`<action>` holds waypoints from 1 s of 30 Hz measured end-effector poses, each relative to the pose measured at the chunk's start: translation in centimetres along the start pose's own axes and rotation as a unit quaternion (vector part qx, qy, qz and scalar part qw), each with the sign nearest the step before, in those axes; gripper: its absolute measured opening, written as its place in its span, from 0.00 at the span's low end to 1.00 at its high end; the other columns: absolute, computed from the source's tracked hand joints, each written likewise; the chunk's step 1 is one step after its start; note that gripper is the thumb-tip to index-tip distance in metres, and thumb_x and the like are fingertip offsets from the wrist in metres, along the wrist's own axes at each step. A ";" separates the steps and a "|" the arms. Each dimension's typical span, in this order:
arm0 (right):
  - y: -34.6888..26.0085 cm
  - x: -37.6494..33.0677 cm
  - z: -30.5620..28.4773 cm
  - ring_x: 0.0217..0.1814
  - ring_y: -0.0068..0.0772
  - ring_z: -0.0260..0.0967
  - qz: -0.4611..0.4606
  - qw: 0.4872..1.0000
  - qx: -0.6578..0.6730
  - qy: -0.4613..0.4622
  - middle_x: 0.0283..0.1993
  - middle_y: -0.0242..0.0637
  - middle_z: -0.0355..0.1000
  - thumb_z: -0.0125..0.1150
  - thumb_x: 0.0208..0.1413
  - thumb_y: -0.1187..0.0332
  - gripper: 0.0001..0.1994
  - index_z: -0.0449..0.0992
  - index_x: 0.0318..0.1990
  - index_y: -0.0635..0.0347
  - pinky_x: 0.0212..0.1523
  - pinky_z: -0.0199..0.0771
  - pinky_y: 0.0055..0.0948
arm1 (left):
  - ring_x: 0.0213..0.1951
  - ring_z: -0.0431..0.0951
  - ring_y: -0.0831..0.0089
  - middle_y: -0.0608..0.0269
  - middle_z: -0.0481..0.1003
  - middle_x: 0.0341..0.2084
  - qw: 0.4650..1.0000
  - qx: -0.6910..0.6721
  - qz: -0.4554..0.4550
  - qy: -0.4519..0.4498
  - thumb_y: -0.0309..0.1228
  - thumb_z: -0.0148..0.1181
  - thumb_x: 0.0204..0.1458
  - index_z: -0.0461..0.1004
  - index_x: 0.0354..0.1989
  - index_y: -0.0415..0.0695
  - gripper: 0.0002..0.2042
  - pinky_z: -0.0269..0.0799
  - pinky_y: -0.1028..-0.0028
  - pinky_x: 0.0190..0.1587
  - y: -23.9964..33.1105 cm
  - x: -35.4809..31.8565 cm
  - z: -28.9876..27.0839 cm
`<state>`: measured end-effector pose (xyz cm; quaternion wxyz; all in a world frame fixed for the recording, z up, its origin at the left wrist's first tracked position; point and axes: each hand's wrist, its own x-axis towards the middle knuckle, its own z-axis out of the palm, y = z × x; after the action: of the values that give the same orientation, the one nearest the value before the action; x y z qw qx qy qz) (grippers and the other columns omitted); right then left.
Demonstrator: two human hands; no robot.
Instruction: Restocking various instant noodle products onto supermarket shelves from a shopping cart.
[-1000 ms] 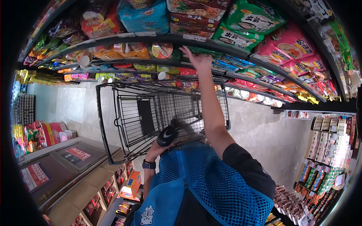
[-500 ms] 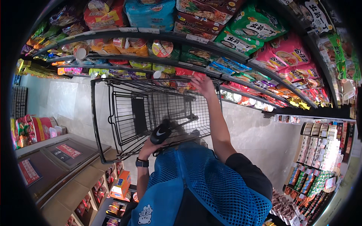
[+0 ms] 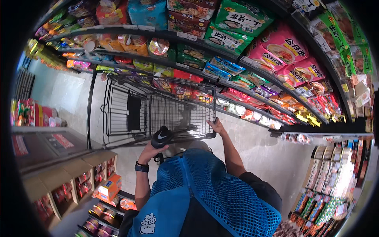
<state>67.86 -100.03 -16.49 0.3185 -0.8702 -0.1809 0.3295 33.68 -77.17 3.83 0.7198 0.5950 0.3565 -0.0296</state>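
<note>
A black wire shopping cart (image 3: 134, 112) stands in front of me, its basket holding no goods that I can make out. My left hand (image 3: 148, 152), below a watch with a dark band, is closed around a rounded black object (image 3: 161, 137) with a white curved mark; its kind is unclear. That object overlaps the cart's near side. At the cart's near right corner my right hand (image 3: 216, 127) grips the wire rim, fingers curled over it.
Beyond the cart runs a long shelf (image 3: 233, 59) packed with bagged instant noodles. Wooden bins (image 3: 75, 189) with red packs and an orange box (image 3: 109, 187) are at the lower left. A snack rack (image 3: 329, 173) stands at the right. Grey tiled floor (image 3: 252, 158) lies between.
My right hand has come back from a red package on the lower shelf to the cart's near right corner. The cart and my view have shifted; the left hand still holds the black object.
</note>
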 end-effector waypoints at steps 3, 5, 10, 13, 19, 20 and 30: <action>0.9 1.9 0.7 0.35 0.43 0.69 0.118 0.963 0.238 -0.039 0.34 0.45 0.69 0.58 0.50 0.62 0.24 0.64 0.49 0.73 0.34 0.74 0.39 | 0.42 0.70 0.78 0.67 0.75 0.40 0.998 -0.050 0.009 0.044 0.33 0.71 0.43 0.70 0.50 0.41 0.25 0.66 0.76 0.46 -1.6 -2.3 5.8; 1.7 2.6 0.9 0.29 0.39 0.65 0.188 0.929 0.308 -0.084 0.28 0.39 0.63 0.52 0.50 0.67 0.16 0.66 0.44 0.69 0.26 0.73 0.41 | 0.31 0.70 0.80 0.72 0.74 0.29 0.993 -0.024 0.039 0.112 0.33 0.71 0.43 0.74 0.40 0.43 0.17 0.67 0.77 0.34 -3.5 -4.2 10.1; 3.5 2.5 1.3 0.27 0.34 0.63 0.120 0.909 0.351 -0.189 0.28 0.36 0.61 0.46 0.49 0.71 0.09 0.64 0.39 0.57 0.25 0.68 0.38 | 0.42 0.70 0.78 0.67 0.73 0.42 0.978 -0.115 -0.086 0.151 0.29 0.70 0.43 0.67 0.54 0.40 0.27 0.67 0.77 0.46 -7.8 -9.3 21.4; 3.8 1.8 1.3 0.25 0.31 0.61 0.083 0.937 0.301 -0.157 0.26 0.33 0.60 0.45 0.49 0.71 0.06 0.64 0.36 0.52 0.22 0.64 0.37 | 0.43 0.71 0.78 0.66 0.74 0.43 0.975 -0.116 -0.035 0.187 0.28 0.69 0.43 0.67 0.53 0.39 0.27 0.67 0.77 0.46 -8.4 -12.5 26.5; 4.2 -0.9 -1.0 0.33 0.35 0.62 0.122 0.942 0.195 -0.246 0.32 0.32 0.61 0.47 0.47 0.70 0.13 0.63 0.42 0.47 0.41 0.65 0.57 | 0.41 0.72 0.77 0.65 0.76 0.39 0.945 -0.107 0.005 0.309 0.29 0.68 0.43 0.72 0.48 0.40 0.22 0.68 0.75 0.45 -10.5 -17.0 35.0; 4.5 -1.5 -1.4 0.35 0.37 0.63 0.136 0.933 0.201 -0.266 0.32 0.32 0.60 0.47 0.47 0.70 0.14 0.63 0.44 0.47 0.42 0.65 0.58 | 0.40 0.72 0.77 0.66 0.76 0.39 0.934 -0.132 0.011 0.332 0.29 0.68 0.43 0.72 0.48 0.40 0.22 0.68 0.75 0.45 -11.0 -17.7 36.7; 12.2 -6.8 -4.0 0.24 0.47 0.72 0.105 0.915 0.261 -0.289 0.32 0.48 0.66 0.48 0.41 0.74 0.18 0.61 0.44 0.67 0.24 0.79 0.52 | 0.33 0.72 0.81 0.70 0.74 0.32 0.821 -0.298 0.001 0.487 0.27 0.69 0.44 0.73 0.42 0.40 0.17 0.69 0.79 0.36 -19.3 -22.9 61.7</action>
<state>67.02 -114.32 -19.24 0.4318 -0.6368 -0.0804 0.6336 37.11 -145.68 2.66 0.5951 0.2885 0.6511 0.3724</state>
